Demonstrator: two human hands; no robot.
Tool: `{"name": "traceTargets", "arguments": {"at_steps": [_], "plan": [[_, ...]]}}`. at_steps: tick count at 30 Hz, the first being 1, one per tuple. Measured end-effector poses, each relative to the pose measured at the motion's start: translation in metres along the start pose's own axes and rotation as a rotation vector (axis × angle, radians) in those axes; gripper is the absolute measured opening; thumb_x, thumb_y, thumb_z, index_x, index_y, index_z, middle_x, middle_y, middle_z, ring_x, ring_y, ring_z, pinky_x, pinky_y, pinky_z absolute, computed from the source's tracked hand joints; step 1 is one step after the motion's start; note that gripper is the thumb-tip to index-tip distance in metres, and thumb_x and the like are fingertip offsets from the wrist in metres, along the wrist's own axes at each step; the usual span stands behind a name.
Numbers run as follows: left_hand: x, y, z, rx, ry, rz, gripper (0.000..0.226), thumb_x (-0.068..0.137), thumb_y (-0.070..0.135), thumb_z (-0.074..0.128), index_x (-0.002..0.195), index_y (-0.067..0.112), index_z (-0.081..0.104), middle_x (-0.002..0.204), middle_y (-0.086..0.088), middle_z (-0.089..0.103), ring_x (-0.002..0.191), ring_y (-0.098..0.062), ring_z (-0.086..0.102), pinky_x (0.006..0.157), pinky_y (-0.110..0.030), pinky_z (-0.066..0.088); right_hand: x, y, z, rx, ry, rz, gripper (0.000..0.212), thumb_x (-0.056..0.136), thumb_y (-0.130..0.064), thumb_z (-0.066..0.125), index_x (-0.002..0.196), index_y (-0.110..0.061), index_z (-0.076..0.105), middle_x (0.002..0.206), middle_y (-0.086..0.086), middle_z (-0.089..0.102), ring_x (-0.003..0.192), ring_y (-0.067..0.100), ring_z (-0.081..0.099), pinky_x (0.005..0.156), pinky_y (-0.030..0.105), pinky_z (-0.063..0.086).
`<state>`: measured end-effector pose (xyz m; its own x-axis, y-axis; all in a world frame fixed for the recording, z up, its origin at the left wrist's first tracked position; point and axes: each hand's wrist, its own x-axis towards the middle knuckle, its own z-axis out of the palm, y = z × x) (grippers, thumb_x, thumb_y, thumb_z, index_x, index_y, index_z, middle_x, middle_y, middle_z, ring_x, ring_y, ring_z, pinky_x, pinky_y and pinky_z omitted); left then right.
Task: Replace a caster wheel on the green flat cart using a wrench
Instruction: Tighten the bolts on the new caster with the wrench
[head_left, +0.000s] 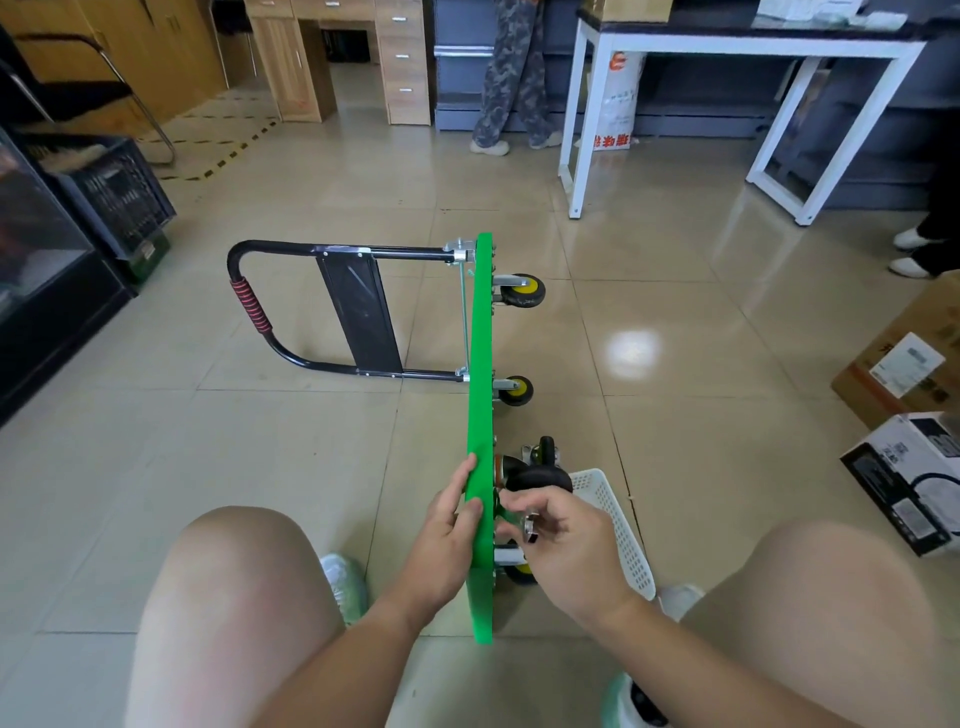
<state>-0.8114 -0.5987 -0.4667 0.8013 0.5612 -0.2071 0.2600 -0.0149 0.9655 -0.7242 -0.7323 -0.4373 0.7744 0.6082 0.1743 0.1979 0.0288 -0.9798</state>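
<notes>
while the white basket (623, 535) at lower centre hides its contents behind the right hand (566, 545), which pinches a small metal part (530, 524), the left hand (441, 540) grips the green flat cart (480, 364), upended mid-frame.

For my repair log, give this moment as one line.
green flat cart on edge | left hand grips cart | right hand pinches small silver part by black caster wheel
</notes>
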Motion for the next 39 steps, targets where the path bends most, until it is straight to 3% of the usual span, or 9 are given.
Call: {"name": "traceTargets", "arguments": {"at_steps": [7,13,17,20,26,29,32,36,39], "plan": [[0.002,-0.003,0.0,0.004,0.004,0.008,0.052,0.111,0.031,0.041,0.137,0.076,0.037,0.156,0.012,0.043,0.135,0.007,0.047,0.122,-0.036,0.035,0.005,0.003,0.001,0.014,0.015,-0.009,0.065,0.078,0.021,0.071,0.086,-0.043,0.073,0.099,-0.006,0.075,0.101,0.019,0.073,0.084,0.041,0.061],[0.002,-0.002,0.001,0.0,0.009,0.014,0.05,0.112,0.025,0.04,0.14,0.066,0.038,0.156,0.013,0.045,0.139,0.004,0.045,0.121,-0.027,0.033,0.005,0.018,0.0,0.049,-0.077,0.088,0.06,0.081,0.022,0.066,0.084,-0.038,0.074,0.106,0.006,0.075,0.1,0.03,0.073,0.083,0.055,0.059],[0.004,-0.005,0.001,0.018,0.008,0.018,0.05,0.112,0.025,0.041,0.141,0.066,0.036,0.157,0.012,0.044,0.14,0.007,0.042,0.119,-0.021,0.031,0.016,0.007,0.006,-0.073,-0.074,0.059,0.041,0.083,-0.002,0.068,0.085,-0.043,0.071,0.101,-0.005,0.077,0.094,0.017,0.075,0.085,0.04,0.06],[0.005,-0.007,0.0,0.026,0.012,0.019,0.052,0.111,0.027,0.042,0.14,0.07,0.036,0.156,0.016,0.042,0.139,0.016,0.036,0.12,-0.023,0.028,0.042,-0.005,0.01,-0.112,-0.035,0.125,0.037,0.081,-0.001,0.075,0.084,-0.037,0.07,0.092,-0.012,0.077,0.089,0.005,0.074,0.088,0.028,0.058],[0.005,-0.006,-0.001,0.046,-0.007,0.0,0.052,0.112,0.028,0.041,0.141,0.071,0.034,0.151,0.022,0.041,0.13,0.025,0.037,0.114,-0.015,0.03,0.1,-0.014,0.01,-0.131,-0.008,0.254,0.032,0.079,0.0,0.077,0.085,-0.031,0.071,0.083,-0.014,0.076,0.084,0.001,0.073,0.085,0.027,0.058],[0.007,-0.008,-0.003,0.048,-0.005,-0.002,0.053,0.111,0.029,0.042,0.143,0.07,0.035,0.153,0.022,0.041,0.135,0.019,0.038,0.118,-0.019,0.03,0.115,-0.015,0.009,-0.122,-0.1,0.361,0.025,0.081,-0.003,0.079,0.091,-0.025,0.073,0.088,-0.005,0.078,0.087,0.011,0.075,0.084,0.034,0.061],[0.007,-0.007,-0.003,0.068,-0.014,-0.001,0.052,0.112,0.027,0.041,0.143,0.068,0.032,0.15,0.025,0.04,0.125,0.03,0.036,0.101,-0.002,0.029,0.117,-0.025,0.003,-0.094,-0.084,0.384,0.021,0.083,-0.001,0.078,0.094,-0.018,0.071,0.091,0.001,0.077,0.088,0.017,0.075,0.078,0.033,0.063],[0.008,-0.007,-0.003,0.047,-0.017,-0.001,0.055,0.111,0.029,0.041,0.137,0.078,0.033,0.152,0.024,0.041,0.13,0.022,0.039,0.112,-0.017,0.032,0.102,-0.048,-0.011,-0.023,0.011,0.264,0.018,0.082,0.005,0.076,0.094,-0.008,0.073,0.086,-0.002,0.077,0.077,0.004,0.073,0.069,0.015,0.057],[0.01,-0.01,-0.001,0.019,-0.008,-0.009,0.052,0.11,0.034,0.041,0.138,0.077,0.035,0.151,0.012,0.047,0.136,-0.001,0.048,0.118,-0.035,0.038,0.078,-0.053,-0.018,0.009,-0.001,0.203,0.023,0.078,0.01,0.076,0.088,-0.01,0.073,0.087,0.001,0.078,0.084,0.01,0.074,0.076,0.019,0.058]]}}
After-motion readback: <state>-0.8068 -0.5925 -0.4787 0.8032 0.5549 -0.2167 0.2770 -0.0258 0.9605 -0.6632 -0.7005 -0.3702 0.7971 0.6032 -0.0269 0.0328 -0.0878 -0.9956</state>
